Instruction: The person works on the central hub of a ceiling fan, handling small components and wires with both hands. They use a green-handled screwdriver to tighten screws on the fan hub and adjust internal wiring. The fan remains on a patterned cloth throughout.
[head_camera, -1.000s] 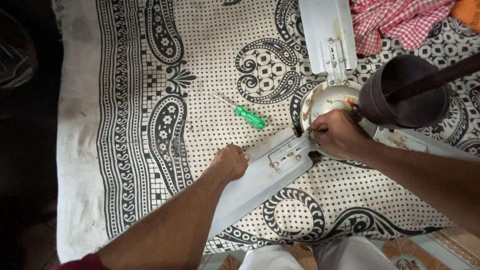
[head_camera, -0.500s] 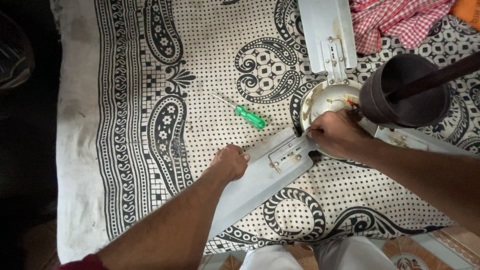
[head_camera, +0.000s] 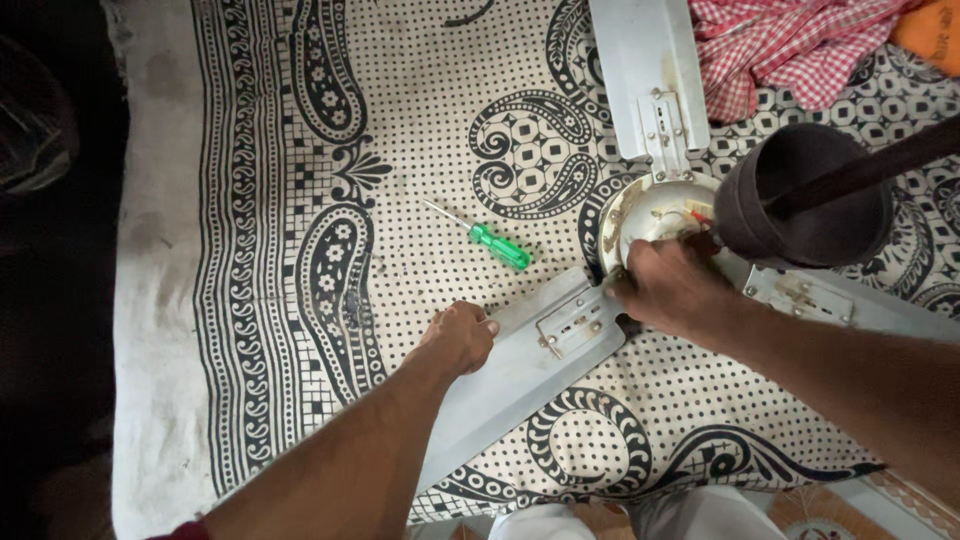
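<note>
Looking down, we saw a ceiling fan (head_camera: 655, 215) lying dismantled on a black-and-white patterned cloth (head_camera: 400, 130), its pale round motor housing open at the centre and showing a bit of red wire inside. Three flat grey blades ran out from it: one toward the top edge, one to the right, and one slanting down toward us, the near blade (head_camera: 500, 375), joined to the hub by a metal bracket (head_camera: 575, 325) with small screws. A dark cup-shaped canopy (head_camera: 800, 195) on a dark rod sat just beside the housing, partly over it.

Our left hand (head_camera: 460, 335) rested on the near blade's upper edge, fingers curled into a loose fist and pressing down on the metal; it held nothing that we could make out. Our right hand (head_camera: 670, 285) lay at the rim of the housing where the near blade met it, fingers bent and closed inward. Whether they pinched a screw or small part we could not tell, as the hand hid its own fingertips.

A green-handled screwdriver (head_camera: 485, 240) lay loose on the cloth, near the hub and apart from both hands. A red checked cloth (head_camera: 790, 45) was bunched at the upper right.
</note>
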